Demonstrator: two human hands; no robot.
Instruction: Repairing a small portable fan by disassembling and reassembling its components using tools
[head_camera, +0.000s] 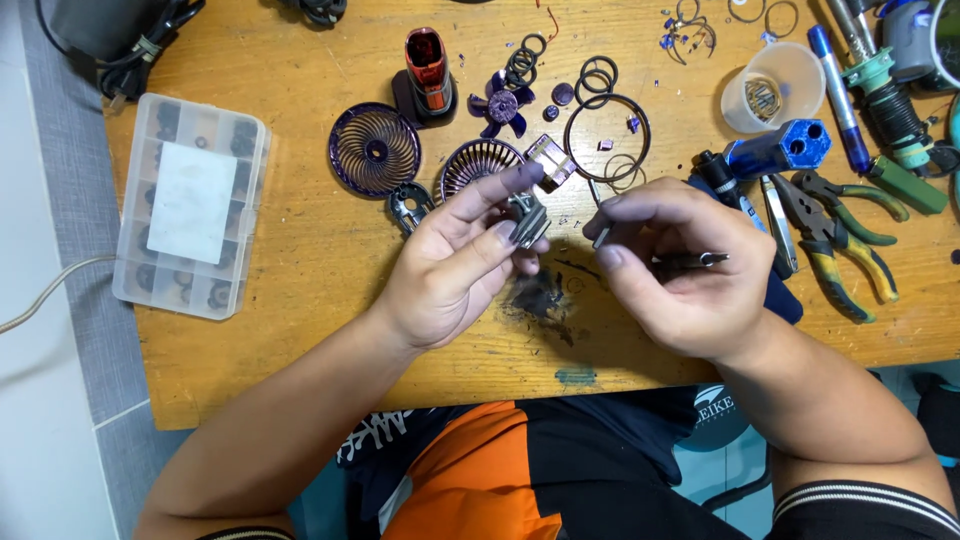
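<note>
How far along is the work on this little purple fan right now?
The fan is already apart: two purple grilles, the blade wheel, loose rings and the red-and-black body lie separately on the table. In hand: the left hand pinches a small grey part, while the right hand holds a thin metal tool near it. Nothing looks reassembled.

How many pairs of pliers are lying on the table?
2. Both lie at the right side of the table: green-handled pliers farther from the person, yellow-handled pliers nearer. More could be hidden among the tools at the top right.
</note>
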